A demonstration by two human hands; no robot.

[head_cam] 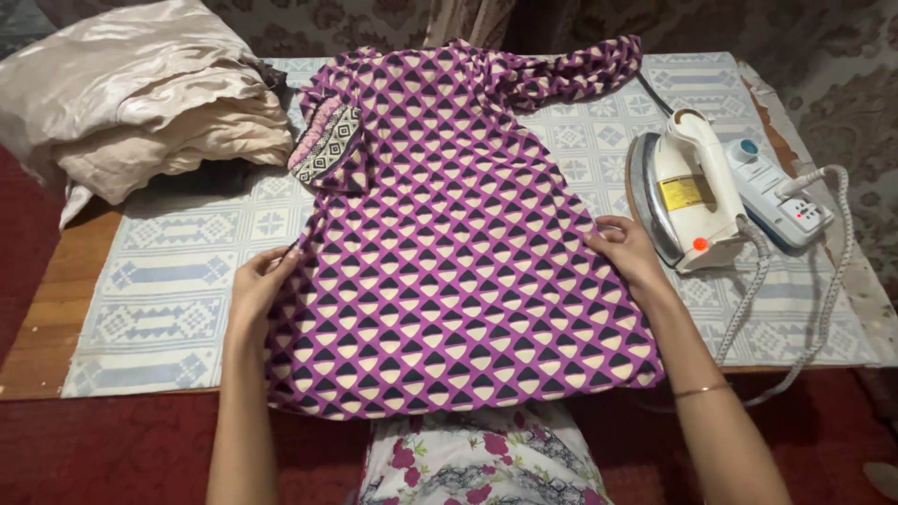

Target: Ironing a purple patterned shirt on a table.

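the purple patterned dress (449, 243) lay flat between the hands, its long axis running straight away from the person, collar at the far end and hem hanging just over the near edge of the tabletop (56, 309). the left hand (257, 285) pinched the dress's left side edge, fingers closed on the cloth; the right hand (629, 248) gripped the opposite side edge in the same way, so the hands stood well apart with the full width of the skirt stretched between them. both were about equally near the cloth, level with its middle. one sleeve (571, 75) stretched out beyond the right hand toward the far edge, and a folded cuff (327, 140) lay beyond the left hand. under the dress was a blue-and-white patterned cover (178, 281), with bare room outside the left hand. just outside the right hand stood a white iron (687, 187) on its heel, with a power strip (776, 192) and cords (823, 271) beyond it, leaving little room there. far beyond the left hand sat a pile of pale satin cloth (140, 93).
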